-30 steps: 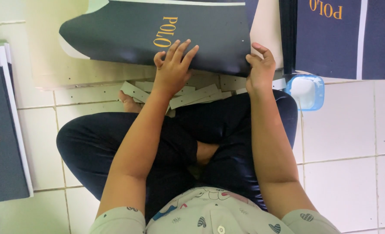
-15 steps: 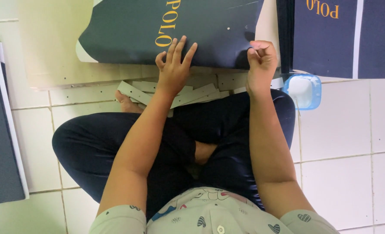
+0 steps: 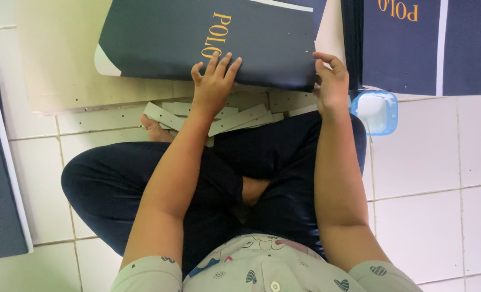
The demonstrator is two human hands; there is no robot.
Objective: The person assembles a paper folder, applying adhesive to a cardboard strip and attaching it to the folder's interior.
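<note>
Pressing flat on the dark blue paper bag (image 3: 208, 40), the left hand (image 3: 213, 84) lies open; the right hand (image 3: 332, 81) pinches its corner.

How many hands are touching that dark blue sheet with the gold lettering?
2. The left hand lies flat on the near edge of the dark blue sheet, and the right hand grips its right corner. No other person's hands show.

A person wears a pale short-sleeved top (image 3: 262, 267) printed with small hearts and cartoon shapes (a round button shows at the centre front) over dark navy trousers (image 3: 143, 189). Both forearms are bare, and a bare foot (image 3: 155, 128) shows beside the knee.
</note>
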